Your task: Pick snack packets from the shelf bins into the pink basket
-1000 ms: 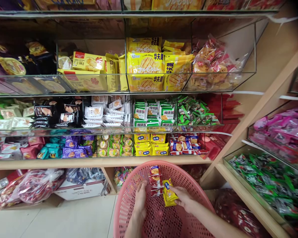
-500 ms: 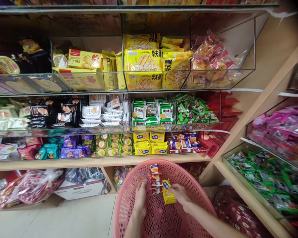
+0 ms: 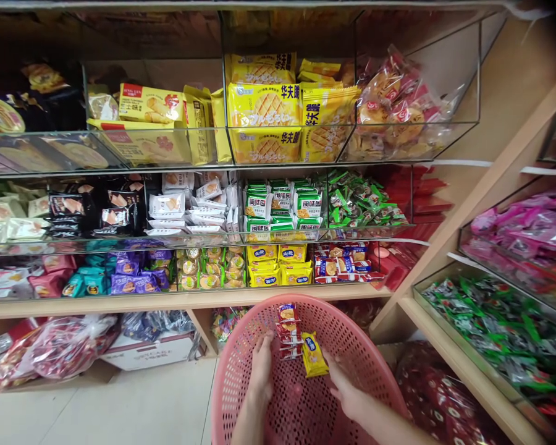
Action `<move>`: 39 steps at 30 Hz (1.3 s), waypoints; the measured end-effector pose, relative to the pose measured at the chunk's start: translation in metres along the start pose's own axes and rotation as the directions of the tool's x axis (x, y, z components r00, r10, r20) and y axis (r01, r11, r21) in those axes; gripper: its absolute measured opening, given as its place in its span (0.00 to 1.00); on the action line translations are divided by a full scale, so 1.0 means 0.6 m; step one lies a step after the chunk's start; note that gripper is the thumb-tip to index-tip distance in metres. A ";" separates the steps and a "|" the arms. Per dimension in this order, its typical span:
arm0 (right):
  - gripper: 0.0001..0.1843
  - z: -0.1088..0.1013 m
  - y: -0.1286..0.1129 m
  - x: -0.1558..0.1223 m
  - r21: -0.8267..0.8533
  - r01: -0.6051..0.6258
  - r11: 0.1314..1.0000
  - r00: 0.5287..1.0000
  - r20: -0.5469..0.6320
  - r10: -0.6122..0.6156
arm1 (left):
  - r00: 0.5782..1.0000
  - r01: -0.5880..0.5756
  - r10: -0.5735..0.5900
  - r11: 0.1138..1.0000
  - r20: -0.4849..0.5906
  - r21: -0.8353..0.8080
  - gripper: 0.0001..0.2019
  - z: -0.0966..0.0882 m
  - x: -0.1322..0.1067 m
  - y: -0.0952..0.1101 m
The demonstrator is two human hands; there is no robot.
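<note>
A pink perforated plastic basket is in front of me, with both hands inside it. Several red biscuit packets stand in a column against its far wall. Beside them, to the right, leans a small stack of yellow biscuit packets. My left hand is just left of the red packets, fingers stretched out and holding nothing visible. Close to the right side of the yellow packets is my right hand, its fingers apart and nothing in them.
Beyond the basket, clear-fronted shelf bins hold yellow waffle packs, green-and-white packets and yellow packets. A bin of green-wrapped snacks stands to the right. Bagged goods and a white box sit low left.
My right hand has let go of the yellow packets and drawn back slightly down and right. The yellow packets now rest beside the red ones. My left hand has hardly moved.
</note>
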State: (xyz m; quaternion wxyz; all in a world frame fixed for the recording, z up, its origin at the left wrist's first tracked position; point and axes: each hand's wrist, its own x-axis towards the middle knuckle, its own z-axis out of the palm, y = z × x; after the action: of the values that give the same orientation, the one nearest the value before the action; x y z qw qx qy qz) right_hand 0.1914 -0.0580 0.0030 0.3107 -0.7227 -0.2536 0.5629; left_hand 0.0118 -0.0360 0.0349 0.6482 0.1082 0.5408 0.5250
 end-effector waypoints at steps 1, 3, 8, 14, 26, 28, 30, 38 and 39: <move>0.37 0.001 0.009 -0.004 0.058 -0.037 0.998 0.999 -0.018 0.038 | 1.000 0.000 0.000 1.000 0.004 -0.002 0.11 0.000 0.000 0.000; 0.42 0.007 0.026 -0.007 0.206 -0.101 0.973 0.994 -0.026 0.109 | 1.000 0.000 0.000 1.000 0.010 -0.006 0.12 0.000 0.000 -0.001; 0.36 0.027 0.044 -0.001 0.434 -0.220 0.874 0.975 0.129 0.181 | 1.000 -0.007 0.007 1.000 0.015 -0.018 0.11 0.000 0.000 -0.003; 0.26 0.037 0.032 0.002 0.498 -0.250 0.830 0.967 0.171 0.189 | 1.000 -0.015 0.015 0.999 -0.003 -0.039 0.09 0.002 -0.007 0.000; 0.30 0.029 0.023 -0.017 0.431 -0.249 0.867 0.968 0.144 0.206 | 1.000 -0.021 0.021 0.998 0.006 -0.059 0.10 -0.002 -0.002 -0.004; 0.30 0.018 0.023 -0.031 0.335 -0.121 0.934 0.992 0.073 0.103 | 1.000 -0.021 0.022 0.998 0.009 -0.058 0.11 -0.003 -0.001 -0.005; 0.29 0.004 0.001 -0.044 0.208 0.142 0.968 0.987 0.040 -0.153 | 1.000 -0.018 0.019 0.998 0.009 -0.055 0.11 -0.004 0.002 -0.006; 0.14 -0.018 -0.276 -0.033 -0.428 0.899 0.093 0.194 0.199 -0.960 | 1.000 -0.011 0.012 0.999 0.024 -0.039 0.10 -0.005 0.005 -0.007; 0.15 -0.013 -0.305 -0.026 -0.495 0.869 -0.015 0.123 0.245 -0.962 | 1.000 -0.011 0.011 0.999 0.020 -0.033 0.10 -0.005 0.004 -0.006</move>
State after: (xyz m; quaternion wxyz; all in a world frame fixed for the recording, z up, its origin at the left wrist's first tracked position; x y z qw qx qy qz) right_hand 0.1924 0.0536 0.1491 0.4083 -0.4702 -0.7804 0.0570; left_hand 0.0113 -0.0369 0.0298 0.6526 0.1060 0.5249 0.5361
